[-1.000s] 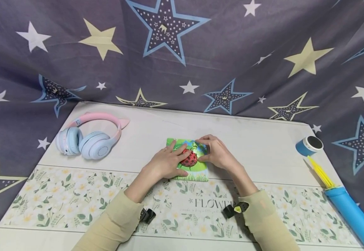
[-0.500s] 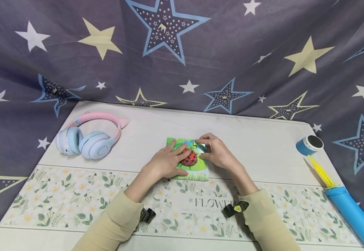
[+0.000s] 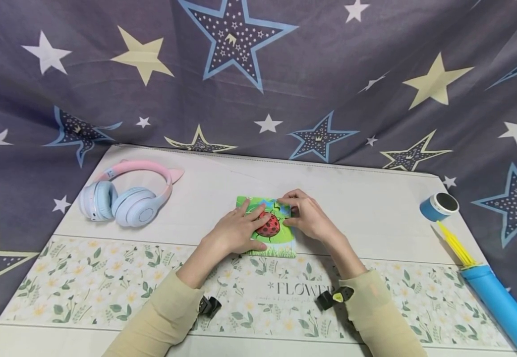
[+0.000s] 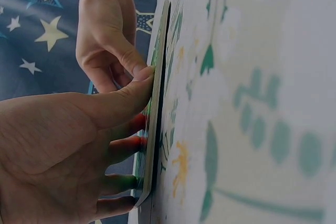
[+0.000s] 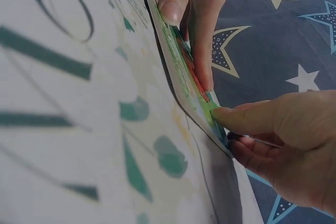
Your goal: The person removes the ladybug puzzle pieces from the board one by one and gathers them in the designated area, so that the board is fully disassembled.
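Observation:
A flat jigsaw puzzle (image 3: 280,248) with a red ladybug on a green ground lies on the table in the head view. My left hand (image 3: 235,232) rests on its left half with fingers spread and straight, covering part of the picture. At the upper right of the puzzle, my right hand (image 3: 309,217) pinches a green and blue puzzle piece (image 3: 286,210) between thumb and fingers. The right wrist view shows the thumb against a green edge, with the other fingers curled at the board's corner. How well the piece sits in the board is hidden.
Pink and blue headphones (image 3: 138,198) lie at the left of the table (image 3: 365,213). A blue and white cylinder (image 3: 438,207) stands at the far right. Nearer is a blue tube (image 3: 499,302) with a yellow ribbed tip. A star-patterned curtain (image 3: 329,59) hangs behind.
The piece under my right fingers was tilted and catching light half a second ago; now it lies flatter. My right hand shifted only slightly. My left hand stays in place.

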The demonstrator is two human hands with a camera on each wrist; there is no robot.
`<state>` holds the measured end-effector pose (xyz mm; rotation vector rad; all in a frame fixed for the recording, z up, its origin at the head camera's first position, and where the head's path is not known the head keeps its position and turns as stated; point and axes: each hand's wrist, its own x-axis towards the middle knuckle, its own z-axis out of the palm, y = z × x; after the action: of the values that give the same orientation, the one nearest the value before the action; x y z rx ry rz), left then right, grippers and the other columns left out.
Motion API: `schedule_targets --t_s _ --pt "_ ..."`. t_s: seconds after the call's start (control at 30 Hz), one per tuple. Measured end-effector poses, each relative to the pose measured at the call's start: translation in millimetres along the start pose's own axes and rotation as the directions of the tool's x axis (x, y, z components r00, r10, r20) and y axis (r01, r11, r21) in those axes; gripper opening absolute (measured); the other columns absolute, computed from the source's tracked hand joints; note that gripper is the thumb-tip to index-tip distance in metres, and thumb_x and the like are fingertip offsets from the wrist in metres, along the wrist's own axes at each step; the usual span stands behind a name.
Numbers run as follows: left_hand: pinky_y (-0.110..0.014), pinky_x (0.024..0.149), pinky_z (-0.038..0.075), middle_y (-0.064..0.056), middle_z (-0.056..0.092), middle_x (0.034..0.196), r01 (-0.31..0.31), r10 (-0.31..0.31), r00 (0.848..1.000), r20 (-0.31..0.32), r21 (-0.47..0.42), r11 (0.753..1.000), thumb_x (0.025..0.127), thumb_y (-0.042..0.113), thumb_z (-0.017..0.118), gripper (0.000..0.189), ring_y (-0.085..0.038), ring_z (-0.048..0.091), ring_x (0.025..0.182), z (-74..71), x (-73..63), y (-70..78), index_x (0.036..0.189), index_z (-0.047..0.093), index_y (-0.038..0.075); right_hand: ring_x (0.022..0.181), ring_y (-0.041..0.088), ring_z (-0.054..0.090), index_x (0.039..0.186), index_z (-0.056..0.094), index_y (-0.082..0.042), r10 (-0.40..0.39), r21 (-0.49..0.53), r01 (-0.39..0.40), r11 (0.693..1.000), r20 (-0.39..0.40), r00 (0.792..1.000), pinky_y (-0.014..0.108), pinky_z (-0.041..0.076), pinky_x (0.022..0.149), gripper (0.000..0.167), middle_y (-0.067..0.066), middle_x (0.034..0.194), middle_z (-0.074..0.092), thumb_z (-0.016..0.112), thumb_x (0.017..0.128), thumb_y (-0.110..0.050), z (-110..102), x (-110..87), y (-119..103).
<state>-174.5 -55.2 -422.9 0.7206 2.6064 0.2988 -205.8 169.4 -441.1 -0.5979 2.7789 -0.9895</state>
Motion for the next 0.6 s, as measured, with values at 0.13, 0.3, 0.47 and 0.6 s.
schedule_targets --t_s 0.13,0.3,0.47,0.6 --pt "-0.057 0.129 0.023 -0.001 0.013 0.175 0.000 0.000 1.000 -0.002 -0.001 1.000 0.095 0.054 0.067 0.082 -0.038 0.004 0.163 -0.1 -0.9 -0.1 0.163 0.034 0.022 0.109 0.026 0.065 0.139 0.065 -0.006 0.000 -0.009 0.000 1.000 0.019 1.000 0.040 0.058 0.094 0.055 0.013 0.138 0.060 0.081 0.086 -0.003 -1.2 -0.1 1.1" --pt "-0.057 0.129 0.022 0.000 0.011 0.175 0.002 -0.002 1.000 0.003 -0.004 1.000 0.095 0.055 0.066 0.082 -0.037 0.002 0.163 -0.2 -0.7 0.2 0.163 0.032 0.023 0.105 0.023 0.065 0.138 0.066 -0.005 0.004 -0.012 -0.003 1.000 0.027 1.000 0.037 0.058 0.091 0.053 0.012 0.136 0.061 0.080 0.087 -0.003 -3.1 -0.6 2.5" --pt "-0.056 0.130 0.021 0.000 0.012 0.175 0.001 -0.001 1.000 -0.003 -0.007 1.000 0.095 0.055 0.066 0.082 -0.037 0.002 0.163 -0.2 -0.4 0.1 0.163 0.032 0.023 0.108 0.025 0.065 0.139 0.065 -0.006 0.001 -0.002 -0.001 1.000 0.014 1.000 0.040 0.057 0.093 0.053 0.012 0.135 0.062 0.078 0.088 -0.001 -3.9 -0.9 2.4" --pt "-0.056 0.130 0.021 0.000 0.012 0.175 -0.006 0.006 1.000 -0.001 -0.007 1.000 0.095 0.055 0.067 0.082 -0.037 0.002 0.163 -0.6 0.0 -0.1 0.163 0.033 0.023 0.103 0.024 0.062 0.141 0.063 -0.007 -0.001 -0.002 0.001 1.000 -0.006 1.000 0.037 0.054 0.088 0.058 0.012 0.131 0.065 0.078 0.086 0.001 -4.1 -1.2 3.4"
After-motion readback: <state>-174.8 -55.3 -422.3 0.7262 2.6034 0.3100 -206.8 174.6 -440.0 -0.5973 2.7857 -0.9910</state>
